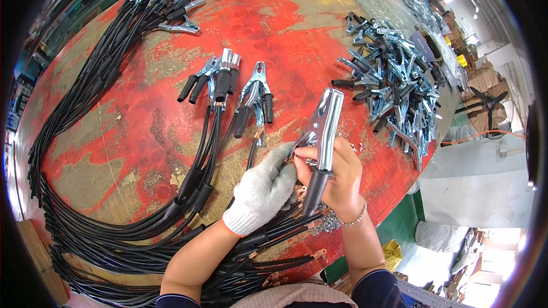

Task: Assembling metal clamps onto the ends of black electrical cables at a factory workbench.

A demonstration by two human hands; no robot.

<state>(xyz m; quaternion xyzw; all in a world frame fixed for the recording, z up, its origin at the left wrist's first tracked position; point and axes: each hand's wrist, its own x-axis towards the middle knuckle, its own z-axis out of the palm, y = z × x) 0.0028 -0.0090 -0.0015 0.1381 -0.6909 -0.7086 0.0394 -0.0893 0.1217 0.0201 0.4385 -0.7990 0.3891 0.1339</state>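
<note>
My right hand point(344, 179), bare with a bead bracelet at the wrist, is closed around a silver spring clamp point(327, 128) with black handle sleeves. The clamp's jaws point up and away. My left hand point(264, 189), in a white knitted glove, has its fingers pinched together against the clamp's left side. What they grip is mostly hidden, with only a hint of copper colour between the hands. Just beyond the glove, another clamp point(255, 92) lies on a black cable. Black cables point(285, 263) with copper lug ends pass beneath my hands.
A heap of loose clamps point(394, 88) covers the table's right side. Beside my right wrist lie small metal fasteners point(326, 223). A thick bundle of black cables point(94, 77) curves along the left, clamps at its far end. The worn red table point(274, 17) has a curved-looking edge.
</note>
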